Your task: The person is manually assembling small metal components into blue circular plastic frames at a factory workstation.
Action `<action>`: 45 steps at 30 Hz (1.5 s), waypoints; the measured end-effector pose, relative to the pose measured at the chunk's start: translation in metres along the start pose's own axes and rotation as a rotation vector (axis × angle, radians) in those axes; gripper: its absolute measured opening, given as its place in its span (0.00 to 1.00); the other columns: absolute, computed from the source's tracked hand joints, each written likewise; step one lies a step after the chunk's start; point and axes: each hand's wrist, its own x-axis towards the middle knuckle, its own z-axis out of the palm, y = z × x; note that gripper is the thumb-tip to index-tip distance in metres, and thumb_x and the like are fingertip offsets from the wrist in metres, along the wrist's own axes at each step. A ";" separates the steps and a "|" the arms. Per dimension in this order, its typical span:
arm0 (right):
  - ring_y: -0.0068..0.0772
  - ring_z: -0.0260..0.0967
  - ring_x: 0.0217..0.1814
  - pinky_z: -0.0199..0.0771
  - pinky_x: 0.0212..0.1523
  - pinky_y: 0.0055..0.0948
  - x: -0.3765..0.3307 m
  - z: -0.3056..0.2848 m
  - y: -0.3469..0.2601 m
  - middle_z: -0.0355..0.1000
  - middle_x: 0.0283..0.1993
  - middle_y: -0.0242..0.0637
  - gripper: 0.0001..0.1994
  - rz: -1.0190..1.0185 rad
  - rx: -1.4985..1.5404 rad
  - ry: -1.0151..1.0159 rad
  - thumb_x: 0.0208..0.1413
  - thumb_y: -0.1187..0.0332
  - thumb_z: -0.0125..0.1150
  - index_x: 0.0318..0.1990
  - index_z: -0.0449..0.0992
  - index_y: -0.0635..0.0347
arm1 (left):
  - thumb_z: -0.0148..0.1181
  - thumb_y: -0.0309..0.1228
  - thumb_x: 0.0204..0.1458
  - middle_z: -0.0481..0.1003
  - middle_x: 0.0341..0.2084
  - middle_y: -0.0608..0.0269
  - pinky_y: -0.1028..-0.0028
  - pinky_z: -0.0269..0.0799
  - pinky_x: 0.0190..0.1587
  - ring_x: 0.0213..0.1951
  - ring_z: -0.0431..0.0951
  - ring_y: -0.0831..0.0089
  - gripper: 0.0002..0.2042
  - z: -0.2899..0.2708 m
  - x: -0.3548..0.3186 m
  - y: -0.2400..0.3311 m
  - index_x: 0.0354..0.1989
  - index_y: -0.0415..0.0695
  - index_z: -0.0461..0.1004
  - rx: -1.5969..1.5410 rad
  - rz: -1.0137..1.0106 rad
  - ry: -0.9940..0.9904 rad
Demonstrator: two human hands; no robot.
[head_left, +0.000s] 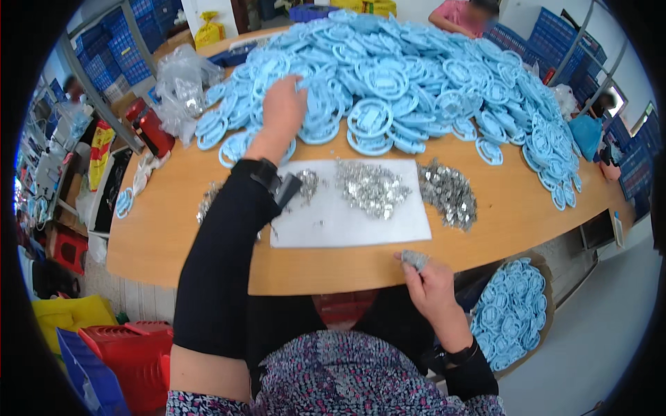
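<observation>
My left hand [283, 107] reaches forward onto the near left side of a large heap of light blue plastic oval rings [386, 78]. Its fingers point down among the rings and are mostly hidden, so I cannot see whether one is gripped. By the table's near edge, my right hand [433, 288] is curled, thumb against the fingers. Something grey [415, 260] shows at its fingertips; whether it is a finger wrap or a held part is unclear. Small shiny metal pieces [374, 191] lie on a white sheet [347, 234] between my hands.
More metal pieces [449, 195] lie right of the sheet on the wooden table [333, 276]. A carton of blue rings [510, 312] stands below at right. Clear plastic bags [184, 87] and a red container [149, 125] are at left. Another person [463, 17] sits beyond the heap.
</observation>
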 end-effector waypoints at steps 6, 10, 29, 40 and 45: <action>0.25 0.70 0.24 0.67 0.24 0.25 0.012 0.005 0.001 0.80 0.34 0.41 0.18 0.430 0.597 -0.117 0.72 0.59 0.45 0.52 0.76 0.64 | 0.64 0.28 0.52 0.77 0.29 0.56 0.68 0.73 0.40 0.33 0.77 0.63 0.13 -0.088 -0.039 0.064 0.47 0.42 0.77 -0.279 -0.178 -0.181; 0.18 0.55 0.17 0.51 0.16 0.18 0.035 0.015 -0.005 0.77 0.33 0.36 0.22 0.807 1.202 -0.165 0.73 0.54 0.41 0.54 0.72 0.64 | 0.64 0.21 0.47 0.74 0.32 0.57 0.68 0.74 0.39 0.36 0.77 0.63 0.11 -0.120 -0.133 0.102 0.40 0.44 0.77 -0.460 0.267 -0.212; 0.09 0.56 0.23 0.53 0.23 0.13 0.082 0.066 -0.050 0.68 0.27 0.19 0.13 0.700 0.836 -0.558 0.67 0.61 0.59 0.49 0.77 0.60 | 0.53 0.32 0.66 0.76 0.43 0.67 0.76 0.73 0.49 0.45 0.76 0.82 0.15 -0.153 -0.248 0.060 0.58 0.40 0.67 -1.327 -0.872 -0.577; 0.10 0.60 0.24 0.57 0.24 0.15 0.085 0.080 -0.039 0.69 0.25 0.23 0.10 0.773 0.891 -0.543 0.65 0.61 0.62 0.39 0.77 0.58 | 0.51 0.33 0.68 0.76 0.43 0.66 0.81 0.72 0.41 0.40 0.74 0.85 0.15 -0.162 -0.265 0.051 0.58 0.39 0.68 -1.490 -1.162 -0.299; 0.46 0.70 0.29 0.70 0.32 0.39 0.105 0.099 -0.023 0.70 0.28 0.41 0.12 -0.060 -0.202 -0.321 0.59 0.65 0.65 0.32 0.74 0.65 | 0.49 0.33 0.69 0.76 0.40 0.68 0.82 0.71 0.41 0.39 0.73 0.86 0.14 -0.171 -0.260 0.046 0.56 0.38 0.70 -1.255 -0.943 -0.320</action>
